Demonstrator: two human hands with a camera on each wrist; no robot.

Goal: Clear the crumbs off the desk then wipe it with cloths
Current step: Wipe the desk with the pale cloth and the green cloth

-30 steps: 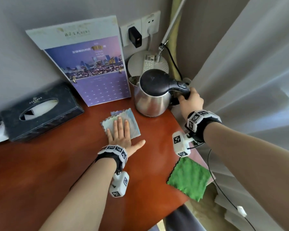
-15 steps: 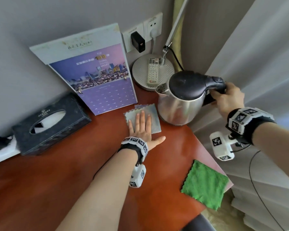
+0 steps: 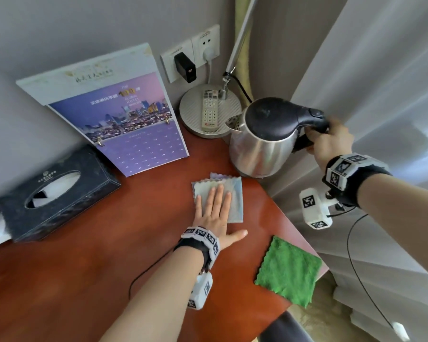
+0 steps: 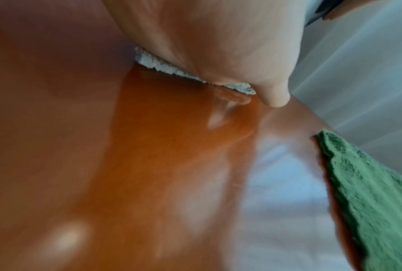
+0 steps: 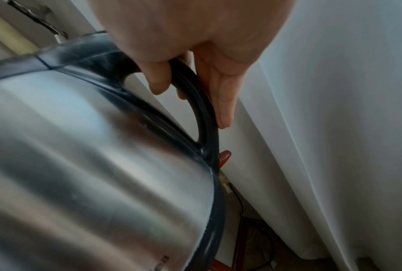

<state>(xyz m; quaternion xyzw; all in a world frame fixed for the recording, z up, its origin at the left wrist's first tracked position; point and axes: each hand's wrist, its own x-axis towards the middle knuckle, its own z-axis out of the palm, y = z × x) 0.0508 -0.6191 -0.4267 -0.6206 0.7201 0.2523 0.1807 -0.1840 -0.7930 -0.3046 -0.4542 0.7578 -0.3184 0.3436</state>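
Observation:
My left hand (image 3: 214, 211) lies flat, fingers straight, pressing a pale blue cloth (image 3: 234, 198) onto the red-brown desk (image 3: 109, 255); the cloth's fuzzy edge (image 4: 162, 67) shows under my palm in the left wrist view. My right hand (image 3: 328, 140) grips the black handle (image 5: 199, 95) of a steel kettle (image 3: 260, 146) and holds it lifted off the desk at the right edge. A green cloth (image 3: 289, 270) lies spread at the desk's near right corner, also seen as green cloth (image 4: 369, 192).
A calendar (image 3: 124, 119) leans on the wall. A dark tissue box (image 3: 55, 191) sits at the left. A round lamp base (image 3: 208, 112) holds a remote (image 3: 209, 111) in the back corner below wall sockets (image 3: 190, 58). White curtains (image 3: 368, 82) hang right of the desk.
The kettle has risen off the desk and moved right in my right hand. My left hand with the pale cloth has slid toward the spot where the kettle stood.

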